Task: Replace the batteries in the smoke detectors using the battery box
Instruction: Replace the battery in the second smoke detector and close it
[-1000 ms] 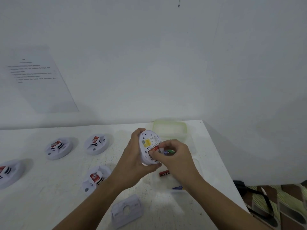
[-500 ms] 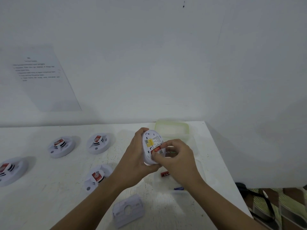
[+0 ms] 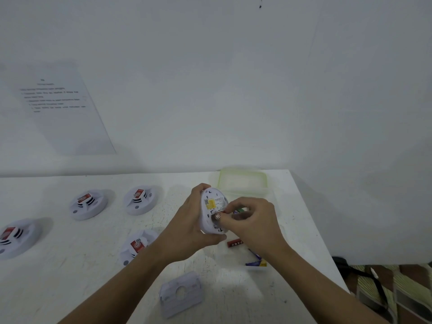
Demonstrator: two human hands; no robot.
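One white smoke detector (image 3: 214, 211) was held on edge above the table's right half, its back exposed and a battery (image 3: 218, 216) pinched at its compartment. Four other detectors (image 3: 87, 204) (image 3: 140, 199) (image 3: 16, 237) (image 3: 136, 246) were laid flat across the left half. The green-tinged battery box (image 3: 242, 181) was set at the far right corner.

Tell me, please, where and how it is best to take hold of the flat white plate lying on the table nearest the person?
Probably by its two opposite outer edges, coming straight down from above. The plate lies flat on the table. It is thin and nothing touches it, so a pinch across its width should work. The round hole in its middle looks like a poorer hold.
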